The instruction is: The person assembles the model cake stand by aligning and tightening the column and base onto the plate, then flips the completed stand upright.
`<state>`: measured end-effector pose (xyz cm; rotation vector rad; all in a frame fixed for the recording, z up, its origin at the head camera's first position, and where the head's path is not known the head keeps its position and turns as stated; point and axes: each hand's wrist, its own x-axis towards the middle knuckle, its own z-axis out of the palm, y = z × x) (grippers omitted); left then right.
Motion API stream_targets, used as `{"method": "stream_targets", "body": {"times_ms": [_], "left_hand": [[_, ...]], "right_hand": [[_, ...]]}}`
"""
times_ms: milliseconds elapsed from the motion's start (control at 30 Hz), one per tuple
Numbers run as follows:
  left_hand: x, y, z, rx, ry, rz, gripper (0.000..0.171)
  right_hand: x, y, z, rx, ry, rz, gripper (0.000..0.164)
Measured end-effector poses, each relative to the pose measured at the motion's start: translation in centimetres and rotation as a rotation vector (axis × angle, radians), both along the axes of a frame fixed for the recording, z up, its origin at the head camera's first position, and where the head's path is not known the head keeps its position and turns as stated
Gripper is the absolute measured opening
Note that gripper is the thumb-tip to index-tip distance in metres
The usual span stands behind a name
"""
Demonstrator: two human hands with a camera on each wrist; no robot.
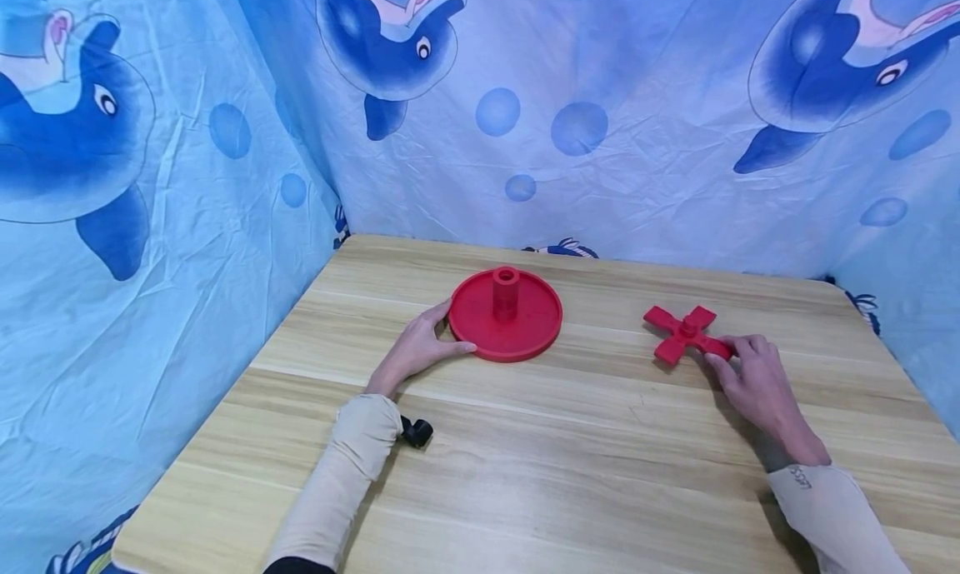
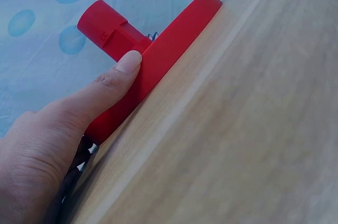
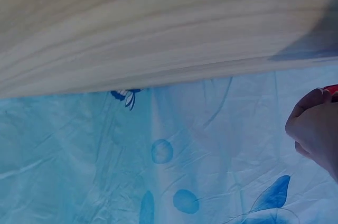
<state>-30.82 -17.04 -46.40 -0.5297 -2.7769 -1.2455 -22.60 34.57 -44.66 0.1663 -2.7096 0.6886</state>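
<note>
Head view: the left hand [image 1: 416,349] grips the rim of a round red tray [image 1: 532,316] between thumb and fingers; the right hand [image 1: 759,386] pinches one arm of a red four-armed cross [image 1: 687,330]. A red post [image 1: 506,297] stands upright mid-tray. Wood grain spans the wide gap between tray and cross. The tray is near the far edge of the table [image 1: 525,466], beyond which a blue dolphin-print curtain [image 1: 637,191] rises.
</note>
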Motion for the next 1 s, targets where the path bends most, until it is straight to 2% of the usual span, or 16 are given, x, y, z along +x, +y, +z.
{"method": "stream_targets", "body": {"times_ms": [200,500,767,1000], "left_hand": [[0.0,0.0,0.1,-0.008,-0.002,0.003,0.102],[0.1,-0.1,0.1,-0.002,-0.002,0.002,0.104],[0.2,-0.1,0.0,0.006,-0.007,0.001,0.103],[0.2,-0.1,0.0,0.002,-0.009,0.007,0.103]], "right_hand": [[-0.1,-0.5,0.6,-0.027,0.029,0.007,0.042],[-0.3,-1.7,1.1,-0.061,0.082,0.063,0.040],[-0.7,-2.6,1.1,-0.098,0.141,0.132,0.034],[-0.9,-3.5,1.1,-0.083,0.159,0.144,0.035]]}}
